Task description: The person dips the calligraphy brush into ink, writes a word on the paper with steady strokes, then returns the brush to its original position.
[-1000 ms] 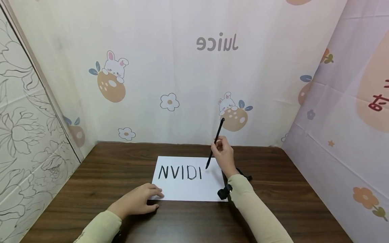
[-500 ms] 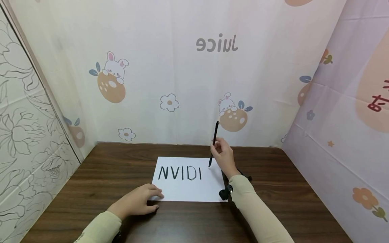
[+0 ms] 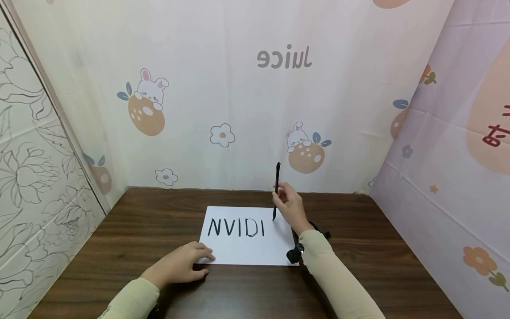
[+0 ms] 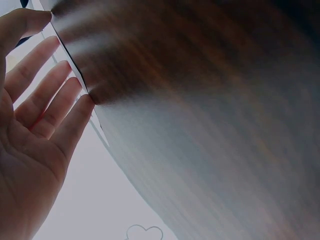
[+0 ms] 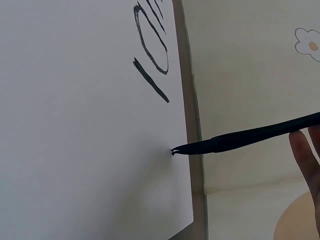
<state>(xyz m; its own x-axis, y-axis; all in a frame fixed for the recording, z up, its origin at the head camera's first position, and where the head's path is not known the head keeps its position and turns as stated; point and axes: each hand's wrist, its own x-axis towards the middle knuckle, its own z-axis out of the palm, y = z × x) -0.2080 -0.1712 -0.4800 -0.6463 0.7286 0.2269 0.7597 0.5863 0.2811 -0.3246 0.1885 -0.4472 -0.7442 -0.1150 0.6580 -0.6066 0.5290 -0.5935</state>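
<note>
A white sheet of paper (image 3: 247,251) lies on the wooden table, with the dark letters "NVIDI" (image 3: 236,227) across its upper half. My right hand (image 3: 293,209) pinches a slim black writing brush (image 3: 277,177) above the paper's upper right part, the shaft nearly upright. In the right wrist view, the brush's dark tip (image 5: 187,149) meets the paper to one side of the last stroke, by a tiny dark mark. Only some fingers of the right hand (image 5: 306,157) show there. My left hand (image 3: 179,265) rests at the lower left corner, its fingers (image 4: 55,117) extended onto the paper's edge.
The dark wooden table (image 3: 382,252) extends around the sheet. A printed curtain (image 3: 187,88) stands behind its far edge, with patterned fabric (image 3: 442,177) on the right and a flower-patterned panel (image 3: 36,177) on the left. Black wrist straps with a small camera (image 3: 295,253) sit on the right wrist.
The brush has swung from a rightward lean to nearly upright, its top moving left. Its tip shifted slightly right, with the right hand following a little. The left hand and paper stayed put.
</note>
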